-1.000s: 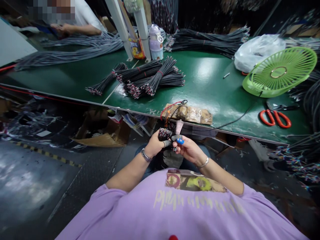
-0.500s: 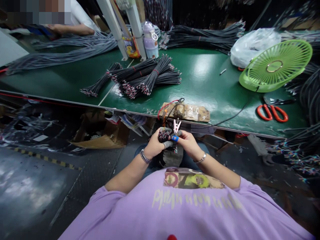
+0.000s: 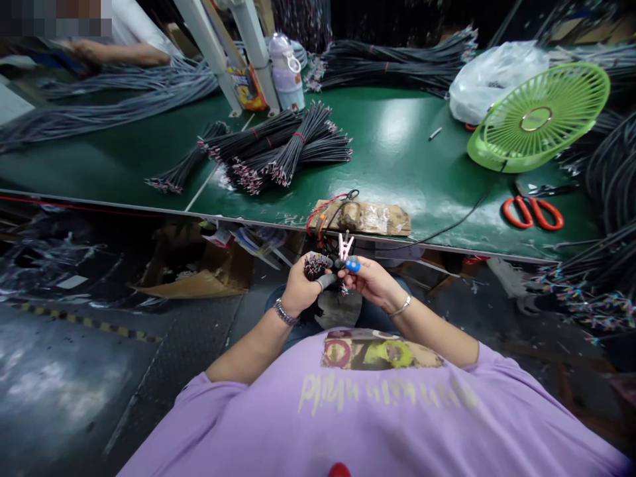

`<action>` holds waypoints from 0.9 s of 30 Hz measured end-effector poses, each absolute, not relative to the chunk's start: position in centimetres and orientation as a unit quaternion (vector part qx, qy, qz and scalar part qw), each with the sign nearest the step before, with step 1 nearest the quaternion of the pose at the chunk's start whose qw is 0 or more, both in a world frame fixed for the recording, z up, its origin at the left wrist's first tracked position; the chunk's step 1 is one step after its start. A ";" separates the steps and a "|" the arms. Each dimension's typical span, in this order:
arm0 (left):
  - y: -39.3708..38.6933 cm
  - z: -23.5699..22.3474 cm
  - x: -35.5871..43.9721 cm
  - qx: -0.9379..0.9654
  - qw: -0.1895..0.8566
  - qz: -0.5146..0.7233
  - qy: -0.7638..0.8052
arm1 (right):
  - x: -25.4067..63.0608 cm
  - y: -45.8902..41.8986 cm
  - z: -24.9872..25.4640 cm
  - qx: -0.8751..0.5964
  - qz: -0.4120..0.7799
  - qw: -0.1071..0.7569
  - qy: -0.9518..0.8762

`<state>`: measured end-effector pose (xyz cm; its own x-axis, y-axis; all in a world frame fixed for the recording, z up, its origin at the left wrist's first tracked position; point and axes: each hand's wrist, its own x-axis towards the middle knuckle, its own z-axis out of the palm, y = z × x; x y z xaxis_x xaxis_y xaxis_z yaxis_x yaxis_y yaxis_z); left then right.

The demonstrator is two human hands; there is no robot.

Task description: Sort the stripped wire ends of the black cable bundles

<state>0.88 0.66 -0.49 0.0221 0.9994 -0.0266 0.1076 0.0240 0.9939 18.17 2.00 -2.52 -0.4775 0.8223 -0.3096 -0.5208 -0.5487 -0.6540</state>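
My left hand (image 3: 304, 286), with grey finger covers, is closed around a bundle of short black cables (image 3: 316, 266) whose stripped reddish and white wire ends face up. Close beside it, my right hand (image 3: 370, 281) has its fingers pinched together, with blue tape around a fingertip. What lies in that pinch is too small and dark to make out. Some coloured wire ends (image 3: 344, 289) show just below, between the hands. A pale pink clip (image 3: 345, 246) stands upright just beyond my fingers, near the table's front edge.
On the green table (image 3: 397, 146) lie tied black cable bundles (image 3: 278, 142), a taped wooden board (image 3: 368, 218), red-handled scissors (image 3: 532, 213), a green fan (image 3: 539, 119) and a plastic bag (image 3: 497, 79). A purple bottle (image 3: 287, 73) stands behind. A co-worker's arm (image 3: 122, 53) shows at far left.
My right hand's fingers have drawn slightly away from the cable bundle, and the hand has turned a little. The left hand keeps its hold. The whole view has shifted slightly.
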 end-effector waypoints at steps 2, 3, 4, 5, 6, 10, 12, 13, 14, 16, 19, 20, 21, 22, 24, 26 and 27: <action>0.6 -0.3 0.9 0.526 0.485 0.460 0.526 | 18.2 2.1 -2.6 -0.301 0.833 0.400 -0.236; 0.6 -0.3 0.9 0.526 0.485 0.460 0.525 | 18.2 2.1 -2.7 -0.298 0.837 0.397 -0.231; 0.6 -0.3 0.9 0.526 0.486 0.461 0.524 | 18.2 2.1 -2.7 -0.296 0.841 0.393 -0.227; 0.6 -0.3 0.9 0.526 0.487 0.462 0.523 | 18.3 2.1 -2.8 -0.294 0.843 0.391 -0.224; 0.6 -0.3 0.9 0.525 0.487 0.462 0.523 | 18.3 2.1 -2.8 -0.294 0.844 0.389 -0.222; 0.6 -0.4 0.9 0.523 0.490 0.461 0.524 | 18.3 1.9 -3.0 -0.301 0.841 0.388 -0.227; 0.6 -0.4 0.8 0.518 0.495 0.463 0.523 | 18.3 1.7 -2.9 -0.315 0.821 0.401 -0.257; 0.6 -0.4 0.8 0.515 0.498 0.463 0.522 | 18.3 1.7 -2.7 -0.326 0.802 0.411 -0.285; 0.6 -0.4 0.7 0.513 0.500 0.463 0.522 | 18.3 1.7 -2.6 -0.337 0.780 0.422 -0.317; 0.7 -0.4 0.7 0.520 0.499 0.456 0.522 | 18.4 1.8 -2.2 -0.352 0.736 0.430 -0.385; 0.6 -0.3 0.6 0.550 0.481 0.444 0.519 | 18.7 2.3 -1.7 -0.362 0.709 0.409 -0.445; 0.6 -0.3 0.6 0.562 0.477 0.439 0.514 | 18.8 2.4 -1.6 -0.364 0.712 0.396 -0.451; 0.6 -0.2 0.5 0.574 0.474 0.435 0.507 | 18.9 2.6 -1.7 -0.364 0.722 0.381 -0.448; 0.5 -0.1 0.5 0.585 0.476 0.428 0.498 | 19.0 2.7 -1.8 -0.361 0.739 0.364 -0.438; 0.5 0.2 0.3 0.603 0.490 0.410 0.478 | 19.0 2.9 -2.1 -0.337 0.787 0.326 -0.400; 0.6 0.5 0.0 0.598 0.513 0.402 0.466 | 19.0 3.0 -2.5 -0.307 0.826 0.312 -0.355; 0.7 0.6 -0.1 0.588 0.524 0.406 0.464 | 18.9 3.1 -2.6 -0.297 0.835 0.324 -0.330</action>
<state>-0.11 0.67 0.61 0.2397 0.9708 -0.0080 0.1200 -0.0214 0.9925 18.93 3.11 -2.60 -0.6134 0.7375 -0.2825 -0.3459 -0.5725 -0.7434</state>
